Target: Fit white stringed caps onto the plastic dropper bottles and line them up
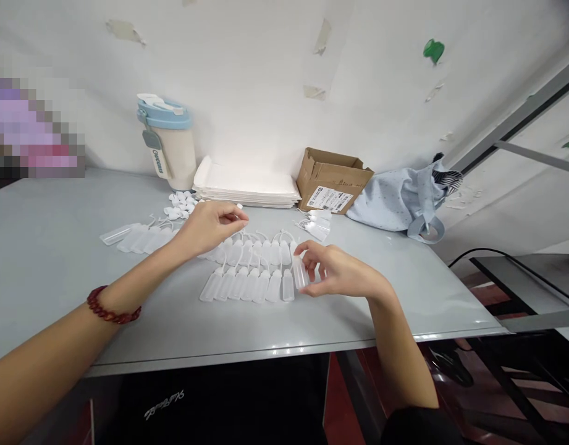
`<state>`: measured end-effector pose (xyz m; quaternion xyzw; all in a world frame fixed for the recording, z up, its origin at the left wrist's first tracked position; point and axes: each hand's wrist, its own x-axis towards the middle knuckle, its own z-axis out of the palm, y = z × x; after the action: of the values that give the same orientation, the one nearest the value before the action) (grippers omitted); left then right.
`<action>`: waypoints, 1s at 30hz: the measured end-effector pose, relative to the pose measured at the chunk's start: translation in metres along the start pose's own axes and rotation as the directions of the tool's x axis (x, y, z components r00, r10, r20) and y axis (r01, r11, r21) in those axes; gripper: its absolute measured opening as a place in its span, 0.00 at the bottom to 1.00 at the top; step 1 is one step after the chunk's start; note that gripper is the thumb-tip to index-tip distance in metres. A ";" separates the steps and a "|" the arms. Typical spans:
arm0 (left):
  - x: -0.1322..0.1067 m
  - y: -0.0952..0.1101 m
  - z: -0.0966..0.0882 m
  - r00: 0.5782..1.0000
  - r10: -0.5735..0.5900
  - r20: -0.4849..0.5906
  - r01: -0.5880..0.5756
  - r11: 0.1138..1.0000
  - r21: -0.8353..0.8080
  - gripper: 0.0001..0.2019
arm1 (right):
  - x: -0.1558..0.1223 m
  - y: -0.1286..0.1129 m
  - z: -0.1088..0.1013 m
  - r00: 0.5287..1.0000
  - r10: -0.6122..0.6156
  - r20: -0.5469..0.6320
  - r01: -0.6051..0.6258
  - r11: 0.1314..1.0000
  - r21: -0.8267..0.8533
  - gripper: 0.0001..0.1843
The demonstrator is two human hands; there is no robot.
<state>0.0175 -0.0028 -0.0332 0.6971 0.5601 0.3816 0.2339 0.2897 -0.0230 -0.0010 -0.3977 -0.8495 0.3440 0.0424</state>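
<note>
My right hand holds a small clear plastic bottle upright between thumb and fingers, at the right end of the bottle rows. My left hand is above the back row, its thumb and fingertips pressed together. A small white piece shows just behind those fingers; whether they grip it I cannot tell. Several translucent bottles with thin bent white tubes on top lie in a front row and a back row. More bottles lie at the left, partly hidden by my left forearm. White caps form a pile behind them.
Along the wall stand a cream tumbler with blue lid, a stack of white trays, an open cardboard box and a light blue cloth bag. A few more bottles lie before the box. The grey table ends near me.
</note>
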 end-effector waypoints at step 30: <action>-0.037 0.039 0.022 0.986 -0.010 0.165 0.067 0.938 -0.341 0.12 | 0.027 0.003 0.031 0.904 -0.215 -0.369 0.329 0.902 0.281 0.27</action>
<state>0.0555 -0.0459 -0.0269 0.6626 0.4772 0.4120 0.4045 0.2624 -0.0194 -0.0324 -0.3121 -0.8066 0.4032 0.2992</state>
